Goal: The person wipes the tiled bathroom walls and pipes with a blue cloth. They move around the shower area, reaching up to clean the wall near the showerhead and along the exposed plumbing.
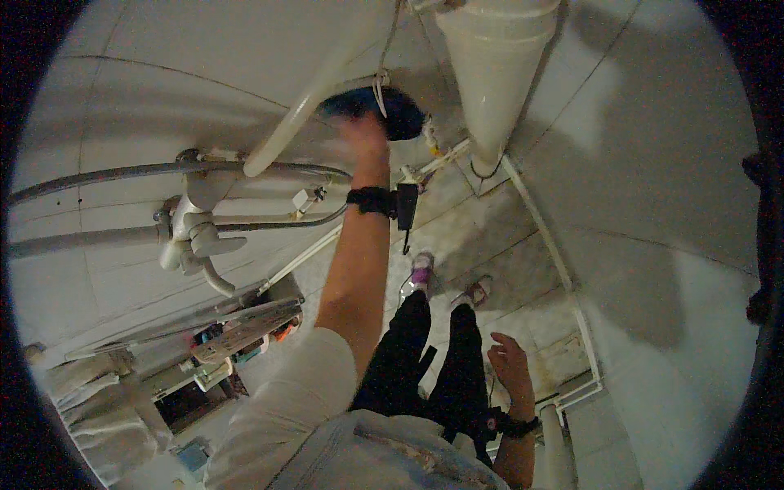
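My left hand (pixel 364 135) is raised against a dark blue item (pixel 401 113) that hangs by a pale loop near the tiled wall. The hand is blurred, so whether its fingers grip the item cannot be told. My right hand (pixel 509 361) hangs low beside my right leg, its fingers slightly bent and apart, holding nothing. Both wrists wear black straps; a black device (pixel 407 207) sits on the left one.
A metal mixer tap (pixel 205 236) and hoses are on the left wall. A thick white pipe (pixel 499 79) stands in the corner; a thinner pipe (pixel 288 135) slants nearer. A shelf (pixel 245 334) with small items is lower left. Thin pipes run along the floor's edges.
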The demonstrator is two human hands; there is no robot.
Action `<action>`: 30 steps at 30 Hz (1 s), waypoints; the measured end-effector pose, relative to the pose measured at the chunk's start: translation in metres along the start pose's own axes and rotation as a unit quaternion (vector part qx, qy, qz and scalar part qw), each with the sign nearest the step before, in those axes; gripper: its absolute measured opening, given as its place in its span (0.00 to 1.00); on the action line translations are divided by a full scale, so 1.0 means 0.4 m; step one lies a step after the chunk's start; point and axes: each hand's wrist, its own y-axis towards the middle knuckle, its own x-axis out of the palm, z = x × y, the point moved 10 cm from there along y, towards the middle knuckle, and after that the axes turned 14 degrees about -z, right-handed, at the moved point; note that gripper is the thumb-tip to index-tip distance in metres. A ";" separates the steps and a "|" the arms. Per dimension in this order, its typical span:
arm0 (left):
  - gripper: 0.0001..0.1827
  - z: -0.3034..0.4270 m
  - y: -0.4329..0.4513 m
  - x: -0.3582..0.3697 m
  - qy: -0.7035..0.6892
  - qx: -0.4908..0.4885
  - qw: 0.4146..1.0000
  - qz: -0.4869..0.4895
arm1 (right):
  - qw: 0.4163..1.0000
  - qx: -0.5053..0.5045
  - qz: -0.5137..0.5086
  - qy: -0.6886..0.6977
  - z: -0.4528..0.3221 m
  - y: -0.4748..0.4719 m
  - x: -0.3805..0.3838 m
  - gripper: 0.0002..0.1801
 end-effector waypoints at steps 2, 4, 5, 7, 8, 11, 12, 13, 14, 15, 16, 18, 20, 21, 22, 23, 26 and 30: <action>0.30 0.001 0.001 0.051 -0.036 0.058 0.997 -0.044 | 1.000 -0.017 -0.012 -0.008 0.009 0.036 0.024 0.23; 0.30 0.035 -0.025 0.036 -0.016 0.076 0.997 -0.022 | 0.999 -0.035 -0.012 -0.022 0.007 0.059 0.038 0.22; 0.29 0.064 -0.037 0.021 -0.098 0.094 0.991 -0.012 | 0.999 -0.042 -0.007 -0.032 0.003 0.066 0.041 0.22; 0.27 0.169 -0.098 -0.030 -0.151 0.140 0.978 0.015 | 0.999 -0.032 0.009 -0.010 -0.001 0.070 0.038 0.22; 0.27 0.255 -0.142 -0.074 -0.165 0.213 0.963 0.032 | 1.000 -0.016 0.015 0.020 0.000 0.068 0.036 0.21; 0.24 0.427 -0.130 -0.098 -0.130 0.228 0.965 -0.001 | 0.998 -0.020 0.037 0.044 -0.040 0.060 0.034 0.21; 0.23 0.483 -0.126 -0.090 -0.018 0.259 0.966 -0.009 | 0.998 -0.013 0.039 0.051 -0.051 0.063 0.039 0.22; 0.23 0.532 -0.124 -0.037 0.253 0.285 0.924 -0.019 | 0.997 -0.030 0.052 0.039 -0.075 0.064 0.040 0.22; 0.23 0.537 -0.112 0.011 0.502 0.278 0.819 -0.013 | 0.997 -0.031 0.059 0.035 -0.089 0.070 0.048 0.22; 0.22 0.528 -0.124 0.047 0.558 0.319 0.766 -0.005 | 0.996 -0.027 0.070 0.043 -0.096 0.074 0.055 0.21; 0.23 0.483 -0.122 0.069 0.554 0.315 0.768 -0.059 | 0.996 -0.015 0.063 0.057 -0.096 0.086 0.074 0.21; 0.24 0.378 -0.153 0.099 0.536 0.316 0.766 -0.162 | 0.992 0.017 0.063 0.109 -0.079 0.103 0.109 0.21; 0.28 0.230 -0.182 0.052 0.399 0.147 0.872 -0.244 | 0.996 0.005 0.056 0.071 -0.087 0.122 0.141 0.19; 0.29 0.182 -0.210 0.023 0.146 0.093 0.956 -0.236 | 0.997 0.012 0.050 0.053 -0.082 0.130 0.157 0.18; 0.30 0.094 -0.238 0.025 -0.087 -0.032 0.974 -0.209 | 0.997 0.001 0.060 0.043 -0.083 0.135 0.162 0.18; 0.31 0.089 -0.257 0.040 -0.041 -0.020 0.977 -0.207 | 0.998 0.007 0.061 0.034 -0.076 0.138 0.170 0.18; 0.32 0.124 -0.263 0.149 -0.170 0.022 0.965 -0.198 | 0.995 -0.002 0.094 -0.013 -0.066 0.140 0.169 0.17; 0.39 0.362 -0.172 0.306 0.096 0.387 0.909 -0.124 | 0.990 0.058 0.103 0.071 0.006 0.146 0.178 0.21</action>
